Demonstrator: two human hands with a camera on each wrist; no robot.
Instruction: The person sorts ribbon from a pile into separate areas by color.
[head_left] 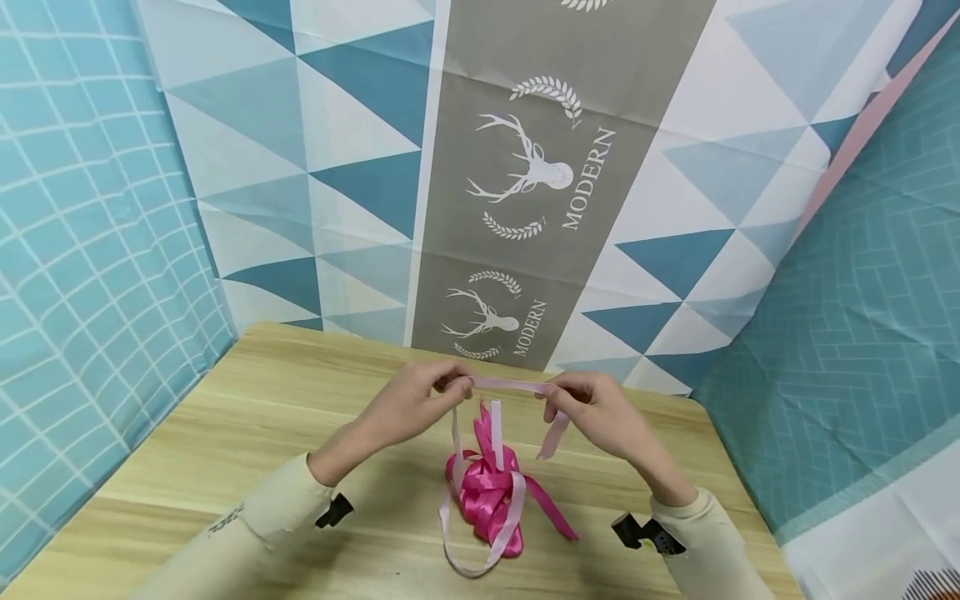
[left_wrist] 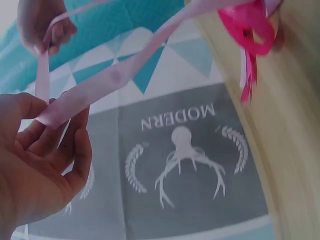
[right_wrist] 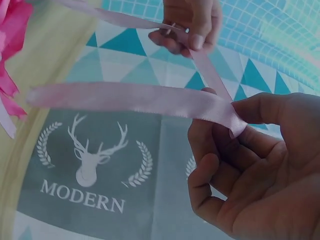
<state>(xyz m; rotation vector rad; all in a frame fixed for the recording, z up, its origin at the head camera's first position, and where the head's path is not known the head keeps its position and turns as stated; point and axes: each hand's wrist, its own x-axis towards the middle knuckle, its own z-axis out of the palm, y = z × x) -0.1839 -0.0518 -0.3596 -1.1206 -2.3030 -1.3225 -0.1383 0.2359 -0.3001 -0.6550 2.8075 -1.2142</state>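
Observation:
A pale pink ribbon [head_left: 506, 384] is stretched between both hands above the table. My left hand [head_left: 423, 400] pinches it between thumb and fingers, and a long length hangs down from there. My right hand [head_left: 596, 410] pinches it farther right, with a short loose end [head_left: 553, 436] dangling below. Under the ribbon lies a bundle of bright pink satin ribbon [head_left: 483, 500]; the pale ribbon loops over its front. In the right wrist view, the loose end [right_wrist: 125, 97] extends left from the right fingers. Both pinches also show in the left wrist view, where the ribbon [left_wrist: 95, 90] crosses the left fingers.
The bundle rests on a light wood-grain table [head_left: 300, 375]. A patterned cloth [head_left: 360, 167] with triangles and deer heads hangs behind it. Blue tiled sheeting [head_left: 82, 250] stands on the left, teal sheeting [head_left: 862, 333] on the right. Dark wrist cameras [head_left: 648, 533] sit at the cuffs.

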